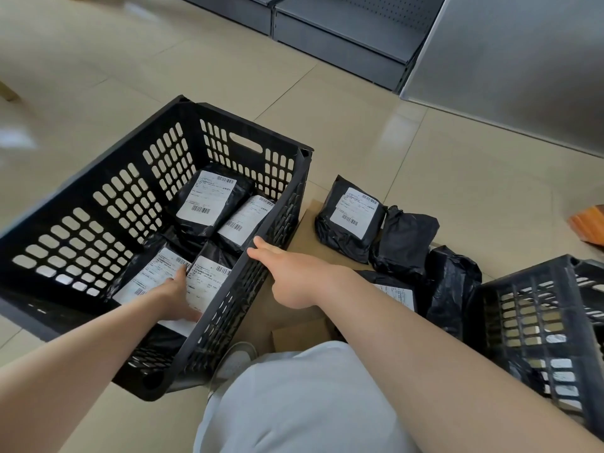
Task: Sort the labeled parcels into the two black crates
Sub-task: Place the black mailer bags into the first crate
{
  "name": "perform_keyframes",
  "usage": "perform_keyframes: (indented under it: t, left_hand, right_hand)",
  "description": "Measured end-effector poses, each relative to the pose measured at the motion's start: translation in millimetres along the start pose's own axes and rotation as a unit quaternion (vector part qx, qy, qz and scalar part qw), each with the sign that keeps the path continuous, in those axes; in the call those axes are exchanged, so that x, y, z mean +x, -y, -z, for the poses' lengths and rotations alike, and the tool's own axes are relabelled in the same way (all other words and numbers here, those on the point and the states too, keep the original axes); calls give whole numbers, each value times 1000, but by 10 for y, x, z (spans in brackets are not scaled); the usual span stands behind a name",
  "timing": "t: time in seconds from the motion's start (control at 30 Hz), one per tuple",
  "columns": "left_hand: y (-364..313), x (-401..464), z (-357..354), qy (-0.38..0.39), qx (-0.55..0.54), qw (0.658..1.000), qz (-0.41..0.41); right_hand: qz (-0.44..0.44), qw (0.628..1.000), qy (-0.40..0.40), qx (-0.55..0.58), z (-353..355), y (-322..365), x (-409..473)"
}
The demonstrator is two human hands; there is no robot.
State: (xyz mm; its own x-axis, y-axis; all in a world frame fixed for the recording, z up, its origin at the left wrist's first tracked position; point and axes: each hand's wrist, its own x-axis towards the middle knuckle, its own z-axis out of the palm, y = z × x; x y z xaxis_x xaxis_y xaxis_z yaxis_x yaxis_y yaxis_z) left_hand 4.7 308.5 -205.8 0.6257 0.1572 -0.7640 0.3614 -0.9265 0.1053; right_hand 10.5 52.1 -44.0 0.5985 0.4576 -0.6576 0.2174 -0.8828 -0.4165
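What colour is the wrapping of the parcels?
Black, with white labels, on each parcel; head view.

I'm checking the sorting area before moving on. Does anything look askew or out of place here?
Yes: the large black perforated plastic crate sits tilted, its far side raised, while the right hand rests on its rim. Several black plastic-wrapped parcels lie in a loose heap on the flattened brown cardboard, outside both crates.
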Motion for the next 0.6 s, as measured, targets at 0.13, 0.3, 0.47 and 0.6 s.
perform_keyframes:
  t: [0.13,0.3,0.47,0.6]
  left_hand:
    - [-48,-64,-33,-53,20,998,-6]
    - [-166,-185,-81,-127,143,981,-43]
    - [-222,-203,-58,-129,91,987,-23]
    - [-446,-242,133,-178,-94,979,-44]
  right_hand:
    - [33,999,-18,1,8,-16,1]
    - [40,999,-29,-4,-51,-77,-4]
    - [10,997,-83,-3,-47,-212,-161]
    - [-32,988,-152,25,-142,-463,-396]
